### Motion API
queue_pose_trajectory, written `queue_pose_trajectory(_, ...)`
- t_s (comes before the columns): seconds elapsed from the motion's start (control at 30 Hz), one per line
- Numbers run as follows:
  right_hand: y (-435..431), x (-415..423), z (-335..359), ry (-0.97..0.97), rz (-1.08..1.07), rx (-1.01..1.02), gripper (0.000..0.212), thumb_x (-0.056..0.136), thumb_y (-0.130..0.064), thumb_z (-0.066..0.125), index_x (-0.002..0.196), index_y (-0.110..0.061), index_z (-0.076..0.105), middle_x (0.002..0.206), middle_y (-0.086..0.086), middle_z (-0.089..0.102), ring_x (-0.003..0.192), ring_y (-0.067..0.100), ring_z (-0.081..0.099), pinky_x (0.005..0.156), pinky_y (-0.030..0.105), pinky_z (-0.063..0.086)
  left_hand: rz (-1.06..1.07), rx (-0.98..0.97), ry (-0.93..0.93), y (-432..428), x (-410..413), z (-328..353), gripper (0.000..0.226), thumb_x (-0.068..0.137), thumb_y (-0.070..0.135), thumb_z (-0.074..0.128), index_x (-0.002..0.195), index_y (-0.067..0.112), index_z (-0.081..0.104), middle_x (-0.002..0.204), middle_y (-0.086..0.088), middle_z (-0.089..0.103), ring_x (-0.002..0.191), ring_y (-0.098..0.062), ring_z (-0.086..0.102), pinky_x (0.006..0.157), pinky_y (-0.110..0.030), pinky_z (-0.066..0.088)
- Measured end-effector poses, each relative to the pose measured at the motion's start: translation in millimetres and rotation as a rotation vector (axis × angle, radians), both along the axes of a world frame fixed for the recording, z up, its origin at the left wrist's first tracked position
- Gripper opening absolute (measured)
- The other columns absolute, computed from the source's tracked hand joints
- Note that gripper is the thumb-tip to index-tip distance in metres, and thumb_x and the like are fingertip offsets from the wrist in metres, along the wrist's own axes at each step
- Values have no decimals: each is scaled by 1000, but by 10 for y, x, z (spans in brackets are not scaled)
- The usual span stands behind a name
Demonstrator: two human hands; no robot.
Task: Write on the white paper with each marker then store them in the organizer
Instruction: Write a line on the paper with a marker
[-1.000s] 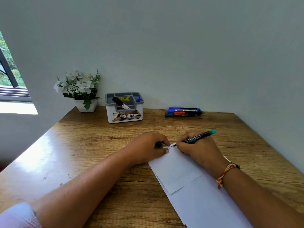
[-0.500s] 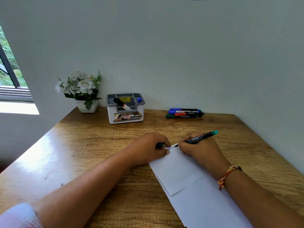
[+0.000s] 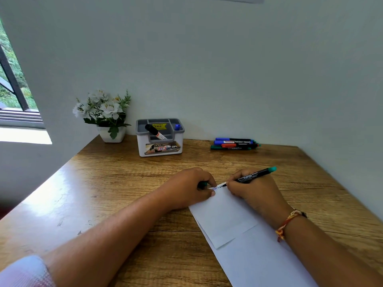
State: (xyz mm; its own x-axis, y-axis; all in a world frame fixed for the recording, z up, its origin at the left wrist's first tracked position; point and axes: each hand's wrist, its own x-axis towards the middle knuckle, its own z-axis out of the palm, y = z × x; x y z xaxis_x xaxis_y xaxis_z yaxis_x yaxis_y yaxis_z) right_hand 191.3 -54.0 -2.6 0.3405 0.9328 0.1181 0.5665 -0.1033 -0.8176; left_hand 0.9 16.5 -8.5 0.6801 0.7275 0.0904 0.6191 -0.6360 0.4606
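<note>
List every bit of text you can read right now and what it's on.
"49.00" on the yellow sticker inside the organizer; the line above is blurred.
"42" and "OPE" on the organizer's front label; the rest is blurred.
"PERMANENT MARKER" on the blue-capped marker in the pile by the wall.
Print on the green marker in the right hand: too small to read.
Handwriting on the white paper: too small to read.

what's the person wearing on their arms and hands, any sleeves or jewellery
The left arm has a pale, whitish sleeve that ends well above the wrist; the forearm is bare. The right wrist carries a braided thread bracelet in red, orange and yellow. The left hand and right hand wear no gloves, and no rings show.
</note>
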Motion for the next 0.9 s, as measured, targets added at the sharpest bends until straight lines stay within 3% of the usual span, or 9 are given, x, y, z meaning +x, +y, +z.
queue_pose_trajectory(0.57,21,23,-10,-35,-11,-19,6,79,-20,70,77,-19,75,77,-3,72,79,12,66,63,25,48,2,2,1,-7,-2,9,26,92,41,63,118,38,66,114,13,62,100,-8,55,88,-33,52)
queue_pose_trajectory(0.73,1,5,-5,-48,-3,0,6,81,-18,72,78,-21,76,81,-7,73,81,6,65,62,20,45,1,2,-1,1,-2,3,26,92,40,63,118,37,66,114,13,62,100,-7,56,88,-34,52)
queue_pose_trajectory(0.9,22,14,-15,-14,-42,-2,8,81,-18,69,76,-14,73,74,4,72,75,16,66,63,29,51,0,3,4,4,-1,-3,26,92,40,63,118,37,65,114,13,63,100,-6,55,88,-33,52)
